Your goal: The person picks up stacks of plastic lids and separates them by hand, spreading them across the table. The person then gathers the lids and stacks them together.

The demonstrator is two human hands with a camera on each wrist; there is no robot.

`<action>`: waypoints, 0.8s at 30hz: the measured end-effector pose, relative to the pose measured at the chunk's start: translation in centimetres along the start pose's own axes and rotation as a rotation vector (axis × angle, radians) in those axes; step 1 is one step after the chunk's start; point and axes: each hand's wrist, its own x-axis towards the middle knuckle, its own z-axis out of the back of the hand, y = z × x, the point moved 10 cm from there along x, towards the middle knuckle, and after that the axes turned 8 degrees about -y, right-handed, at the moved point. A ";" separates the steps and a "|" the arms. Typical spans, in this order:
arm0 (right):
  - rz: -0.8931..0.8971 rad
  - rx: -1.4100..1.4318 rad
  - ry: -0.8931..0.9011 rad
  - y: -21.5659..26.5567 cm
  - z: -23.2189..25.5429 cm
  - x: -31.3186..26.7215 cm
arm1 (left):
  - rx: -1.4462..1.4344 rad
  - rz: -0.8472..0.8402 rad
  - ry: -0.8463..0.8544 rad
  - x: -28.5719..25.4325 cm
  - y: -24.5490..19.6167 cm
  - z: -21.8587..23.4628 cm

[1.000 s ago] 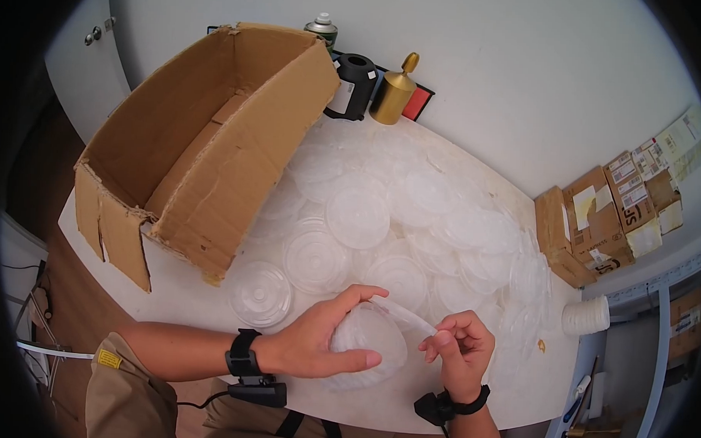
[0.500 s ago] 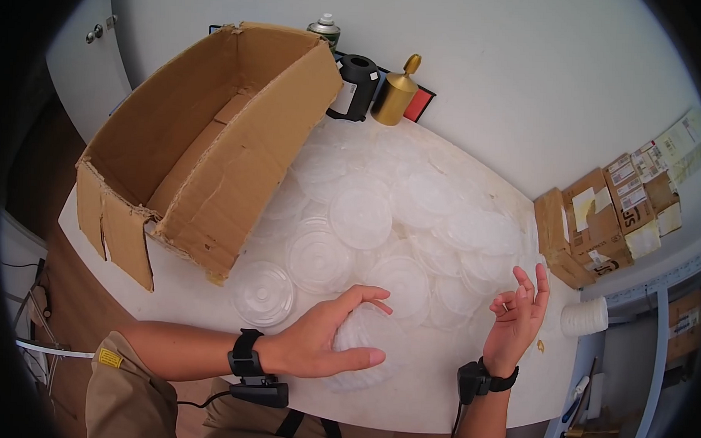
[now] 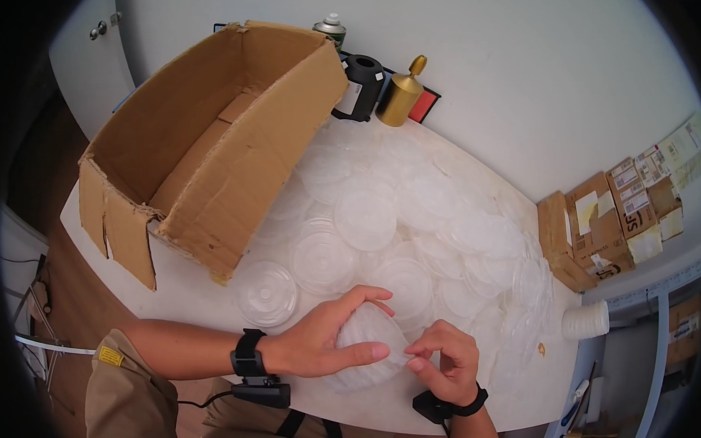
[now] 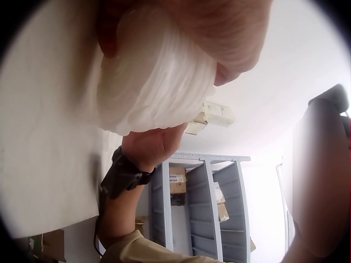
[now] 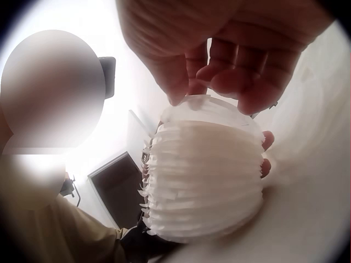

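Note:
My left hand grips a stack of thin, translucent plastic lids close over the front part of the table, thumb on the near side and fingers round the far side. At the right end of that stack, my right hand pinches the edge of the outermost lid between thumb and fingertips. The right wrist view shows this lid tilted a little away from the rest. Ahead of both hands a broad pile of similar lids spreads over the table, with a small group of ringed lids at its left.
A torn, open cardboard box leans at the left of the white table. Behind the pile stand a black container, a gold canister and a spray can. Taped cartons and a white roll are at the right.
My right hand pulled a lid off the stack, swung out to the right and let it go, then came back to pinch another. My left hand has kept its hold on the stack.

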 end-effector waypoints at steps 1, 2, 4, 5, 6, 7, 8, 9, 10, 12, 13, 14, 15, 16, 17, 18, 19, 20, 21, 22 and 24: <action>0.000 0.000 -0.001 0.0 0.0 -0.1 | -0.035 0.030 -0.002 0.0 0.2 0.0; -0.033 0.031 -0.040 -0.3 0.4 -0.2 | -0.034 0.030 -0.001 0.0 0.2 0.0; -0.066 0.060 -0.081 -0.5 0.8 -0.6 | -0.021 0.031 0.004 0.1 0.3 0.0; -0.165 0.112 -0.124 -1.3 1.1 -1.0 | -0.020 0.031 0.007 0.1 0.3 -0.1; -0.263 0.165 -0.166 -2.2 1.4 -1.3 | -0.021 0.042 0.014 0.0 0.4 -0.1; -0.263 0.165 -0.169 -2.2 1.5 -1.4 | -0.022 0.052 0.022 0.0 0.4 -0.2; -0.318 0.230 -0.185 -2.7 1.6 -1.6 | -0.021 0.052 0.024 0.1 0.3 -0.2; -0.373 0.296 -0.200 -3.1 1.6 -1.8 | -0.021 0.051 0.023 0.1 0.0 -0.2; -0.373 0.296 -0.201 -3.1 1.5 -1.6 | -0.021 0.050 0.021 0.1 -0.1 -0.2; -0.307 0.361 -0.375 -2.9 3.1 -1.2 | -0.003 0.023 0.018 0.1 0.0 -0.1; -0.217 0.363 -0.412 -3.6 4.3 -1.6 | 0.013 -0.004 0.014 0.1 0.0 0.0; -0.217 0.363 -0.411 -3.7 4.6 -1.4 | 0.013 -0.004 0.013 0.1 0.0 0.0; -0.169 0.366 -0.580 -3.6 6.6 -1.3 | 0.022 -0.008 0.015 0.1 -0.1 0.0; -0.119 0.366 -0.749 -3.4 8.4 -1.5 | 0.031 -0.013 0.018 0.1 -0.1 0.0; -0.119 0.366 -0.748 -3.3 9.1 -1.0 | 0.031 -0.013 0.017 0.1 -0.1 0.1; -0.149 0.329 -0.834 -3.3 10.4 -1.1 | 0.036 -0.014 0.017 0.1 0.0 0.0; -0.178 0.291 -0.919 -3.4 11.5 -1.3 | 0.040 -0.016 0.017 0.1 0.0 0.0; -0.178 0.290 -0.919 -3.4 11.8 -0.9 | 0.039 -0.016 0.017 0.0 -0.1 0.0; -0.220 0.284 -0.968 -3.9 12.2 -1.0 | 0.040 -0.015 0.016 0.0 -0.1 0.0; -0.262 0.278 -1.017 -4.4 12.5 -1.3 | 0.040 -0.014 0.016 0.0 -0.1 0.0; -0.249 0.293 -0.996 -5.0 12.2 -1.4 | 0.041 -0.019 0.015 0.0 -0.1 0.0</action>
